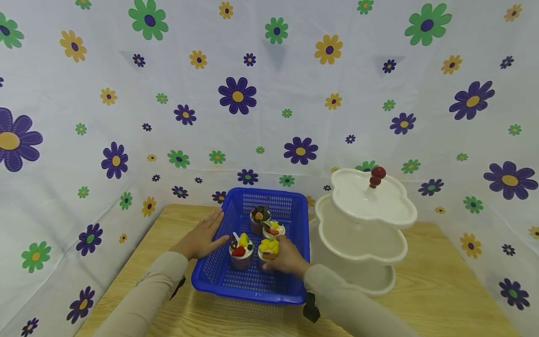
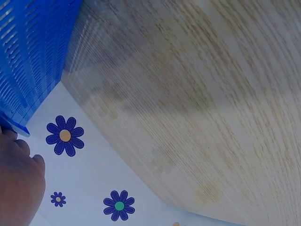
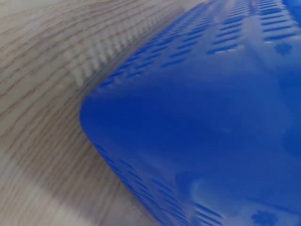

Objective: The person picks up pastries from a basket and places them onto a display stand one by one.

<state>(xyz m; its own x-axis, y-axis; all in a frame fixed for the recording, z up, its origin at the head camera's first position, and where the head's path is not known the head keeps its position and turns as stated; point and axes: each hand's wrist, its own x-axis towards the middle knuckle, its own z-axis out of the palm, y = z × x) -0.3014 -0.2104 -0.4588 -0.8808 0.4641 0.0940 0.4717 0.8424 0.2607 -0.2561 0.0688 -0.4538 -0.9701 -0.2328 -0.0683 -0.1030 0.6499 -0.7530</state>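
In the head view a blue plastic basket point(image 1: 210, 287) stands on the table with several toy dessert cups inside. My right hand point(image 1: 288, 257) reaches in over its right side and grips the cup with yellow topping point(image 1: 268, 248) between thumb and fingers. A cup with a strawberry point(image 1: 241, 252) stands left of it; behind are a cup with mixed fruit point(image 1: 274, 228) and a chocolate cup with a cookie point(image 1: 259, 218). My left hand point(image 1: 202, 238) rests with straight fingers on the basket's left rim. The right wrist view shows only the outside of the basket point(image 3: 188, 117).
A white three-tier stand point(image 1: 366, 196) with a red knob point(image 1: 377, 174) stands close to the basket's right side. The wooden table point(image 1: 438, 281) meets a white flowered cloth point(image 1: 269, 70) at the back and sides.
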